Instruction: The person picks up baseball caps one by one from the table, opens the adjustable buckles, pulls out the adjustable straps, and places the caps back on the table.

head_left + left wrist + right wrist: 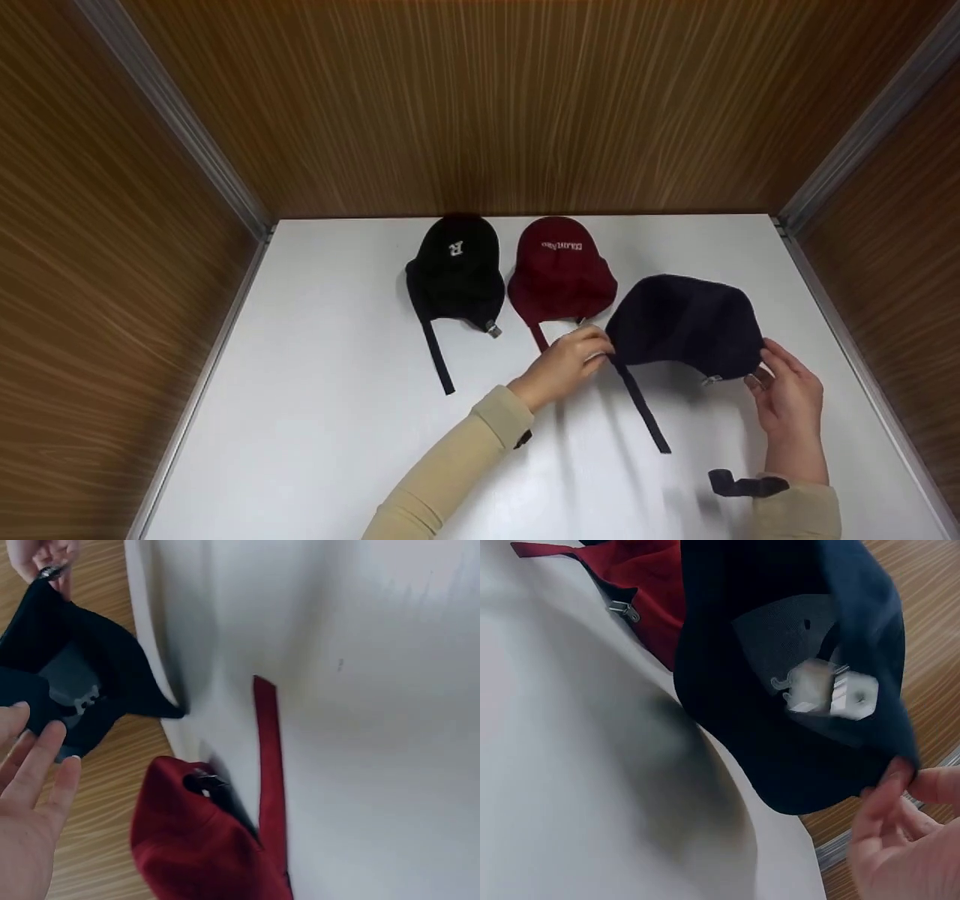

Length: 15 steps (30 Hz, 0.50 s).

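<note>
Both hands hold a navy baseball cap (682, 322) a little above the white table, with its shadow below. At its left edge, the left hand (562, 366) pinches the fabric beside the hanging strap (643, 409). The right hand (791, 397) grips the opposite edge near the metal buckle (711, 380). In the right wrist view, thumb and fingers of the right hand (911, 840) pinch the rim, and white labels (853, 695) show inside the cap. The left wrist view shows the left hand's fingers (34, 765) against the dark fabric.
Left of the navy cap, a red cap (562, 277) with white lettering lies on the white table (315, 360). Beside it is a black cap (457, 277) with a white letter, its strap pointing toward the front. Wood-grain panels (480, 112) wall the table at the back and sides.
</note>
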Each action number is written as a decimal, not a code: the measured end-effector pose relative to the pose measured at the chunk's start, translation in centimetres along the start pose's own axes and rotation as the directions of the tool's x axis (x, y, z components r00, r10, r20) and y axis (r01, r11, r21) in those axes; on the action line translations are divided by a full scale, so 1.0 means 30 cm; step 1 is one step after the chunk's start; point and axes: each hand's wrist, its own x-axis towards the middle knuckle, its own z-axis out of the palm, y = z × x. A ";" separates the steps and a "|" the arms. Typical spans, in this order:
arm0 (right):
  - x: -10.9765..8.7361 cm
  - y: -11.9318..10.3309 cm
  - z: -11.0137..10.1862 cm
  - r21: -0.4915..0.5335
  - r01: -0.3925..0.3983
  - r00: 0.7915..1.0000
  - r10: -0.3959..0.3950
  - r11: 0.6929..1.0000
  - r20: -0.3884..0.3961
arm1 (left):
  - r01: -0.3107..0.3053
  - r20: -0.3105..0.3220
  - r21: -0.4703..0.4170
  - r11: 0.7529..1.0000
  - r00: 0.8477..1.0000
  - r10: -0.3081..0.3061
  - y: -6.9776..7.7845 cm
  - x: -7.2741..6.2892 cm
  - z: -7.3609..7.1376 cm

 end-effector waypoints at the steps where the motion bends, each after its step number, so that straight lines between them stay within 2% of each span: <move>1: 0.001 0.001 -0.001 -0.037 -0.012 1.000 0.013 0.999 0.006 | 0.017 0.001 -0.010 1.000 1.000 -0.017 -0.005 -0.001 0.008; 5: 0.016 0.012 0.001 -0.197 -0.046 0.999 0.049 0.979 0.011 | 0.118 0.062 -0.074 0.990 0.992 -0.113 -0.015 -0.007 0.042; 9: 0.037 0.029 0.005 -0.361 -0.059 0.997 0.075 0.931 0.030 | 0.181 0.169 -0.081 0.980 0.972 -0.165 -0.013 -0.014 0.069; 12: 0.047 0.041 0.009 -0.511 -0.033 0.995 0.077 0.859 0.065 | 0.189 0.258 -0.031 0.982 0.950 -0.175 -0.009 -0.020 0.083; 13: 0.050 0.044 0.010 -0.561 -0.019 0.995 0.073 0.828 0.073 | 0.194 0.286 -0.012 0.981 0.941 -0.183 -0.008 -0.023 0.086; 15: 0.049 0.048 0.015 -0.665 0.021 0.996 0.040 0.747 0.076 | 0.208 0.339 0.034 0.978 0.918 -0.207 -0.004 -0.028 0.090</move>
